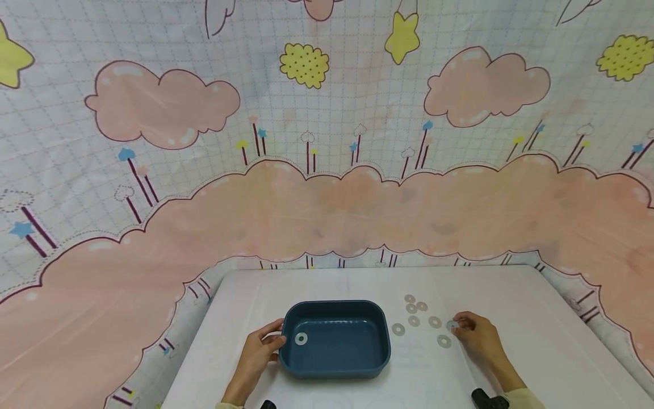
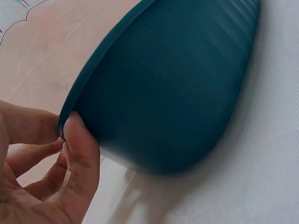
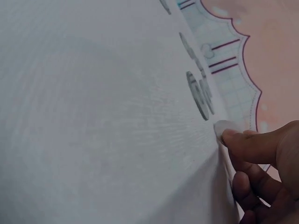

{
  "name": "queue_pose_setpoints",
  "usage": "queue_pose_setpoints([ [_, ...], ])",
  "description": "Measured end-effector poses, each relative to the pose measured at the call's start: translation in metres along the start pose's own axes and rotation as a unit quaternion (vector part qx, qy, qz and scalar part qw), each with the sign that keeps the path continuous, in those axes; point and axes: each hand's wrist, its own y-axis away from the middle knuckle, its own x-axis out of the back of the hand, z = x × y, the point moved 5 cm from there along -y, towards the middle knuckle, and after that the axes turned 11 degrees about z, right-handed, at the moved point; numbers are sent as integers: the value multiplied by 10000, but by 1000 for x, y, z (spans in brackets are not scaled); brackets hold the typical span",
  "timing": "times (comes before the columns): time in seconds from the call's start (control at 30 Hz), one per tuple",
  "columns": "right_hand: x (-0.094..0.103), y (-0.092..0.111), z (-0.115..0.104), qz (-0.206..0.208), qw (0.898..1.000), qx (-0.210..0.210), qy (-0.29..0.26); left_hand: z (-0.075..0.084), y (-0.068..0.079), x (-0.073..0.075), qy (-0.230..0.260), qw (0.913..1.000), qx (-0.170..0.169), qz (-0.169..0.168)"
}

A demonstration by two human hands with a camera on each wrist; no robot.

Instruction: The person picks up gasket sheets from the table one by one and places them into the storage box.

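A dark blue rectangular basin (image 1: 342,355) stands on the white table. My left hand (image 1: 257,353) grips its left rim; the left wrist view shows the thumb (image 2: 80,144) on the outer wall and fingers at the rim. Inside the basin, towards its left end, lies one flat washer (image 1: 297,339). To the right of the basin, my right hand (image 1: 481,339) pinches another washer (image 1: 451,325) between thumb and fingertips. In the right wrist view that pinched washer (image 3: 225,126) is partly covered by the fingers and tilted off the tabletop.
Several loose washers (image 1: 439,342) lie scattered on the white table (image 1: 419,375) between the basin and my right hand. Behind the table hangs a patterned cloth (image 1: 327,221) with pink clouds and yellow stars. Dark straps or devices (image 1: 489,399) sit at the wrists.
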Motion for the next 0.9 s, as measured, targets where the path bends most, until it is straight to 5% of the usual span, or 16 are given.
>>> queue_pose_setpoints([
  [0.4,2,5,-18,-27,9996,20,-288,1,1,2,110,9999,-22,6],
  [0.9,11,14,-76,-103,9902,54,-1388,0,0,2,186,9998,-26,-46],
])
